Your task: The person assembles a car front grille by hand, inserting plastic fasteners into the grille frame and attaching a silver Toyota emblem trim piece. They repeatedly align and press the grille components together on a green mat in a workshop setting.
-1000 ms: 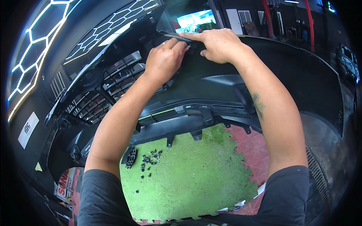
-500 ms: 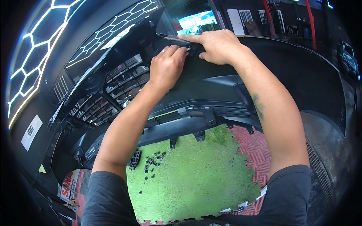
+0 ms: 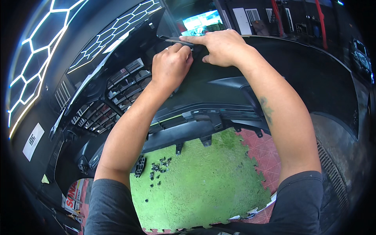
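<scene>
A large black car bumper cover (image 3: 188, 92) with a slatted grille (image 3: 125, 80) curves across the view in front of me. My left hand (image 3: 171, 64) is closed in a pinch close to the bumper's far upper edge. A small pale tip shows beside its fingers, but what they hold is mostly hidden. Just right of it, my right hand (image 3: 225, 47) has its index finger stretched along a thin dark strip of that edge (image 3: 169, 38), with the thumb held apart. Both forearms reach over the bumper.
Several small black clips (image 3: 159, 166) lie on a green foam mat (image 3: 203, 184) below, beside a black ribbed piece (image 3: 140, 166). Red floor tiles (image 3: 262, 150) border the mat. A floor grate (image 3: 333, 172) runs at right. A lit screen (image 3: 201, 23) stands beyond the bumper.
Both hands have shifted slightly left in the picture, along with the bumper edge. The left fingers look more tightly curled.
</scene>
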Demonstrator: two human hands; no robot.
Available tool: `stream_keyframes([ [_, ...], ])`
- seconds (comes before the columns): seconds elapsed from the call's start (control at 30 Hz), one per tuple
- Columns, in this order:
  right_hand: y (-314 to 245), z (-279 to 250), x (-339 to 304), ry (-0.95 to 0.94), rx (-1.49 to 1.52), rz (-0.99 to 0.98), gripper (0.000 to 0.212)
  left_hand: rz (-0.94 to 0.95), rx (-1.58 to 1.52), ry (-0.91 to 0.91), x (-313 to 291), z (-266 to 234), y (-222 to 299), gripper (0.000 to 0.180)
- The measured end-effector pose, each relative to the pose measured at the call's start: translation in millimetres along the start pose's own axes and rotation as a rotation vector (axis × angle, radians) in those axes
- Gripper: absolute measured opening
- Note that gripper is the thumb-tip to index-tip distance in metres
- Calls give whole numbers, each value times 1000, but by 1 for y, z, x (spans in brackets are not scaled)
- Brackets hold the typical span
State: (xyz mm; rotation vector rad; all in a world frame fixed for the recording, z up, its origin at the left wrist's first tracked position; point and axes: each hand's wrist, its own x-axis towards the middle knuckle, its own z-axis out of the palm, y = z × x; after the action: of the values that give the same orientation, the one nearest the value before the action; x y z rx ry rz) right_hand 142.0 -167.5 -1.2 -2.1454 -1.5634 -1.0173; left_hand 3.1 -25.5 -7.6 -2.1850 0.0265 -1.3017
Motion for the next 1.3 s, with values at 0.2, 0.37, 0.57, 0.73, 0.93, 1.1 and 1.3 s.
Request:
stream_keyframes([
  [0.2, 2, 2, 0, 9, 15, -1, 76, -91, -114, 90, 0, 8, 5, 9],
  [0.37, 2, -7, -3, -16, 44, 15, 76, -27, -114, 129, -8, 7, -1, 15],
  [0.57, -2, -22, 20, -190, 130, 31, 74, 138, -91, 129, -19, -3, -15, 28],
  [0.73, 19, -11, 40, -221, 370, -135, 53, 145, -145, 127, -25, 5, -24, 37],
  [0.93, 13, 1, 33, -47, 295, -27, 37, 136, -134, 154, -29, 16, -29, 36],
  [1.1, 5, -9, 25, -54, 243, 14, 35, 132, -191, 114, -27, 14, -25, 37],
  [1.3, 6, -13, 32, -107, 231, 3, 36, 157, -150, 37, -32, 8, -26, 49],
])
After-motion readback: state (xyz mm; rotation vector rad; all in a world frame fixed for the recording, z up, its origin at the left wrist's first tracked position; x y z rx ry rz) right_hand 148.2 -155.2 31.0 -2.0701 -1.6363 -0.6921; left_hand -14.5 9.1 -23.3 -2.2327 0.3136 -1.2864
